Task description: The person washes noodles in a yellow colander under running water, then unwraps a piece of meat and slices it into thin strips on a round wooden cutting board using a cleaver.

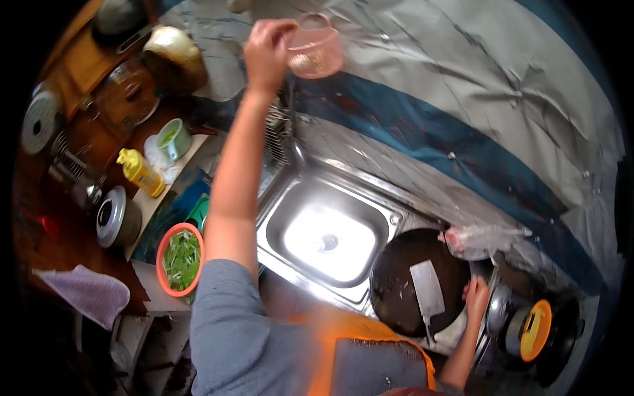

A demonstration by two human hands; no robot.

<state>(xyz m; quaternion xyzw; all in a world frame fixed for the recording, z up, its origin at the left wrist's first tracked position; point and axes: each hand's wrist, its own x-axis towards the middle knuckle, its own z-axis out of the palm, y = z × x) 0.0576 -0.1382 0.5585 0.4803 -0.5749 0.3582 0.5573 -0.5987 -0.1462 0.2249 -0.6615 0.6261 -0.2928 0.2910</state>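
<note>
My left hand (270,42) is raised high against the wall covering, its fingers drawn together at the rim of a pink plastic basket (324,47) with pale pieces inside; whether they grip the rim or a small item is unclear. Low at the right, my right hand (476,296), fingers curled, is by the edge of a dark round chopping board (394,287); its fingertips are too small to read. A cleaver (427,287) lies flat on this board. Beside it is a steel sink (322,193). An orange-rimmed bowl (160,262) of cut greens (182,260) stands left of my left arm.
A plastic bag (483,242) sits against the wall behind the board. Lidded pots (499,309) and an orange basin (547,317) are at the far right. Leftward stand a yellow bottle (141,173), a pale green mug (174,138), a lidded pot (116,218) and a purple cloth (91,297).
</note>
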